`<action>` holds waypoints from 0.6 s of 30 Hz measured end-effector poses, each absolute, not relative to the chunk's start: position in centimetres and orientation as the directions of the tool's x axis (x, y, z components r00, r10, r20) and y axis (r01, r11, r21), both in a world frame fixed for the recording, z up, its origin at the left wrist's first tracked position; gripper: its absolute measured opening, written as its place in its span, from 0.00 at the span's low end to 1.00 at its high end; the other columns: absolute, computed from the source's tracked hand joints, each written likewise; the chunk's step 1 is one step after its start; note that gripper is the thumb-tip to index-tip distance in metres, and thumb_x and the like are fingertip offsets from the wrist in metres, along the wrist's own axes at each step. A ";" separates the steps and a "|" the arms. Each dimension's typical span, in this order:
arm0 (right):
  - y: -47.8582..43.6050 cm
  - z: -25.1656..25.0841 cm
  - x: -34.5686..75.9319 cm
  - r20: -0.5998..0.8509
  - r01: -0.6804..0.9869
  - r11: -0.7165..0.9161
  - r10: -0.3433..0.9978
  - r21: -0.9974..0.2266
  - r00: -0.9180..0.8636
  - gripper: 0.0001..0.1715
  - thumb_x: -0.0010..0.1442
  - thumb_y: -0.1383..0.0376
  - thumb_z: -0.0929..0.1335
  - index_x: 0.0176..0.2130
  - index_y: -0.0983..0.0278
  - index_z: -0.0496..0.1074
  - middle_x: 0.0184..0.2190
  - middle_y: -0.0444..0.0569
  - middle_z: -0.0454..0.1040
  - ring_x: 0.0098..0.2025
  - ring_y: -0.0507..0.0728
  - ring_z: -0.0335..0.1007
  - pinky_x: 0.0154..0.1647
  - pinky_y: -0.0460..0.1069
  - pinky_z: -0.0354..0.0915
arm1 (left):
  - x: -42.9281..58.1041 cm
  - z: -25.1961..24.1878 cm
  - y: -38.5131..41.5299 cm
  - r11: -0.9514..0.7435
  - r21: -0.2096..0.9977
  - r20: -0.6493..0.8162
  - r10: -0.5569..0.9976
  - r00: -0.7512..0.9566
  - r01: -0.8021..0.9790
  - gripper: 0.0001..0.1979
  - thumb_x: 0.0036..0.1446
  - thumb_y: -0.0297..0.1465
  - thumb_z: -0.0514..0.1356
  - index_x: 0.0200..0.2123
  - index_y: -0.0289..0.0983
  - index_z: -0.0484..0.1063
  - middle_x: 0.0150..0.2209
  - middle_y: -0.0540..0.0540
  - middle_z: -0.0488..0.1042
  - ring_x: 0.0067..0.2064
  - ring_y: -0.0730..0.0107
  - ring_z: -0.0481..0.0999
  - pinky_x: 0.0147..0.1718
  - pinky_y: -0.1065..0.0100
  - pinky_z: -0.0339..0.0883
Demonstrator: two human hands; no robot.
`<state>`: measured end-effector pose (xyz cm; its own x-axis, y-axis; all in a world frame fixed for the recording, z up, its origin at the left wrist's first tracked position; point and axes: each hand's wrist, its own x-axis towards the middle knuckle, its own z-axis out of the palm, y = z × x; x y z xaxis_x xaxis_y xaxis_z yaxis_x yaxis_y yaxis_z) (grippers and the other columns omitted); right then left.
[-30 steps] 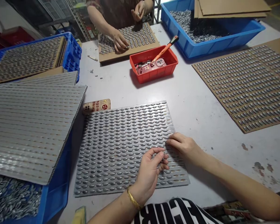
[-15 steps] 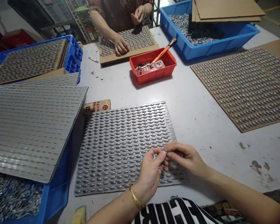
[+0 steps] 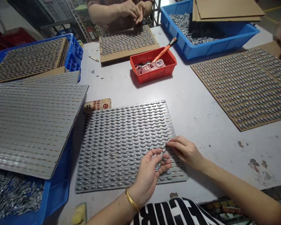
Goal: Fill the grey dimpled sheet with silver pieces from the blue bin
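My left hand [image 3: 150, 176] lies cupped over the lower right part of a sheet [image 3: 121, 147] set with tight rows of small oval silver metal pieces. A small bunch of loose metal pieces [image 3: 158, 164] sits in that palm, held by the fingers. My right hand [image 3: 184, 151] rests to its right, its fingertips down on the sheet's right side. Whether those fingertips pinch a piece is hidden. A gold bangle circles my left wrist.
Across the table, a co-worker's hands [image 3: 131, 11] hover over a cardboard board of pieces [image 3: 128, 43]. Around stand a red crate [image 3: 153, 70] holding a phone and orange-handled tool, a blue crate of loose pieces [image 3: 178, 34], a filled board [image 3: 243, 90] and stacked sheets [image 3: 35, 125] over a blue crate.
My hands have parted from their pinch above the sheet. My right hand has dropped to the sheet, and my left hand has turned cupped. The co-worker's hands have risen together off their board.
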<state>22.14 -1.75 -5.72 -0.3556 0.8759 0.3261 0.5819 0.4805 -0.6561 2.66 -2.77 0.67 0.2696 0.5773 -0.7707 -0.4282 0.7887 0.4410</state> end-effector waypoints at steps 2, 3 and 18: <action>-1.6 -6.0 22.0 0.325 0.602 0.505 0.862 -0.618 -0.390 0.16 0.64 0.74 0.61 0.48 0.63 0.70 0.41 0.53 0.73 0.42 0.57 0.69 0.39 0.52 0.69 | 2.6 0.6 -2.8 0.791 0.444 -0.766 0.579 0.280 -0.422 0.10 0.55 0.28 0.62 0.41 0.34 0.70 0.37 0.40 0.77 0.37 0.66 0.78 0.43 0.61 0.72; -1.6 -6.1 22.0 0.323 0.610 0.517 0.855 -0.601 -0.407 0.15 0.64 0.74 0.61 0.48 0.63 0.70 0.41 0.54 0.73 0.42 0.57 0.68 0.38 0.52 0.69 | 2.6 0.6 -2.8 0.792 0.447 -0.763 0.580 0.285 -0.416 0.10 0.54 0.29 0.63 0.40 0.34 0.71 0.37 0.40 0.77 0.37 0.66 0.78 0.43 0.62 0.72; -1.0 -5.2 22.7 0.272 0.642 0.479 0.875 -0.599 -0.400 0.14 0.65 0.71 0.61 0.48 0.63 0.70 0.40 0.54 0.73 0.41 0.57 0.70 0.39 0.52 0.71 | 2.6 0.0 -2.9 0.798 0.491 -0.749 0.591 0.300 -0.349 0.16 0.48 0.40 0.68 0.35 0.34 0.74 0.27 0.49 0.69 0.26 0.78 0.66 0.23 0.75 0.61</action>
<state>22.66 -1.00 -5.20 -0.4000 0.8752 0.2721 0.6418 0.4794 -0.5985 2.59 -2.88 0.05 0.2998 0.5912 -0.7487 -0.3486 0.7985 0.4909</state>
